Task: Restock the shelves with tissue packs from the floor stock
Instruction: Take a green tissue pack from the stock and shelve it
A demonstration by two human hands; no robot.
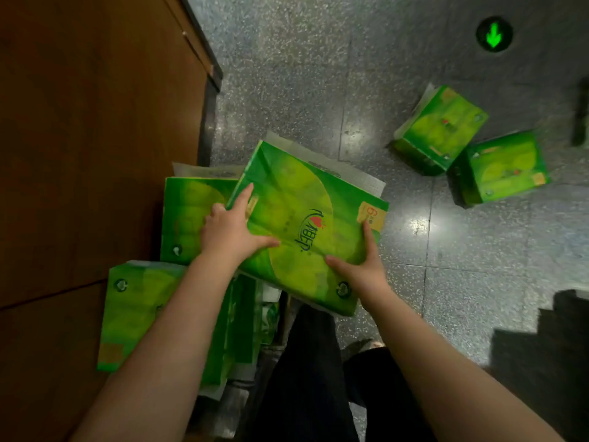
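Speckled grey floor (318,74) carries two green plastic-wrapped tissue packs (441,129) at two o'clock; left hand (232,231) and right hand (363,266) grip a large green tissue pack (306,218) at centre, thumbs on top.

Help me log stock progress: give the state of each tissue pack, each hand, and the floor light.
held tissue pack: lifted, tilted, gripped by both hands
left hand: grips the held pack's left edge, forefinger straight
right hand: grips its near right corner
pack behind it: partly covered
nearest pack: lies beside the wooden panel
two floor packs: on the floor, touching, not yet picked up
green arrow light: lit
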